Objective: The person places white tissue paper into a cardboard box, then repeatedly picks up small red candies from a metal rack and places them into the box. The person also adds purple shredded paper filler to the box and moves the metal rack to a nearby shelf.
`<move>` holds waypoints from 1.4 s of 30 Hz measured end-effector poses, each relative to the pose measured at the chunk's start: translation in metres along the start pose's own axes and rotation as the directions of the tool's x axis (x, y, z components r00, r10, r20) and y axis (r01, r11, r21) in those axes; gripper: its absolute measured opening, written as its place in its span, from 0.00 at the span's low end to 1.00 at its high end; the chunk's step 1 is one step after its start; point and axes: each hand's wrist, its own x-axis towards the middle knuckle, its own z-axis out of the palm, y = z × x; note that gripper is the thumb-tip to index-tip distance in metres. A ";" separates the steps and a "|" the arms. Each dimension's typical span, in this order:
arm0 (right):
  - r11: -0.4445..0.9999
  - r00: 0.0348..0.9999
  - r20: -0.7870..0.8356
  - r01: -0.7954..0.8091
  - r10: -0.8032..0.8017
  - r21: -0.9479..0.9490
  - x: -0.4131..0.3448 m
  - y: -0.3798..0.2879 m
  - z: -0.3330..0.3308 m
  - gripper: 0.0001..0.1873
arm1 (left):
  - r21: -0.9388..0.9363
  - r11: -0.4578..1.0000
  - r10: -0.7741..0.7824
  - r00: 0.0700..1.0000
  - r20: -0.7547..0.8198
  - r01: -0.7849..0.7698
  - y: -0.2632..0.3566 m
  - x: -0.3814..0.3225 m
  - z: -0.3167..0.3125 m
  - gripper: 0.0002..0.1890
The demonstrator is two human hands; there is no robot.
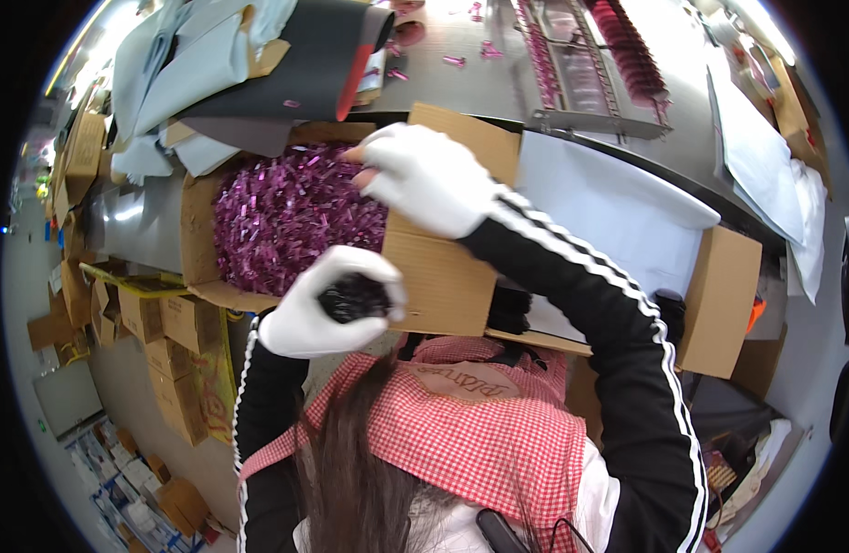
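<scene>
My left hand (338, 304), in a white glove with bare fingertips, curls around a dark bundle (355, 297) whose kind I cannot make out. It is at the near right edge of an open cardboard box (197, 242) full of shiny pink-purple pieces (293, 214). Above the box's right side and a raised cardboard flap (441, 276) is my right hand (424, 176), gloved in white and slightly blurred. Its thumb and fingertips point left over the pink pieces; whether anything small is between them cannot be told.
A second cardboard box (721, 297) with pale lining (590, 200) and black items (510, 309) stands to the right. Behind lies a metal worktable (452, 90) with scattered pink pieces and a metal rack (597, 121). Stacked cartons (172, 366) are on the floor at left.
</scene>
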 end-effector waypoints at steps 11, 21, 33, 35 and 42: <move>0.706 0.504 0.688 -0.708 0.522 -0.018 -0.249 0.097 -0.051 0.25 | 0.867 0.478 -0.482 0.782 0.394 -0.142 -0.083 0.159 0.103 0.14; 0.728 0.566 0.590 -0.683 0.576 -0.057 -0.222 0.081 -0.024 0.48 | 0.908 0.243 -0.646 0.641 0.414 -0.341 -0.085 0.175 0.104 0.37; 0.832 0.851 -0.009 -0.514 0.524 -0.210 -0.196 0.083 -0.111 0.24 | 0.836 0.457 -0.222 0.871 0.437 -0.303 0.026 0.238 0.086 0.38; 0.902 0.959 -0.242 -0.232 0.149 -0.364 -0.173 0.085 -0.138 0.18 | 0.846 0.462 0.086 0.963 0.256 -0.266 0.025 0.276 0.075 0.35; 0.893 0.988 -0.151 -0.057 -0.012 -0.446 -0.090 0.136 -0.135 0.24 | 0.947 0.288 -0.141 0.985 -0.102 0.139 0.011 0.402 0.072 0.54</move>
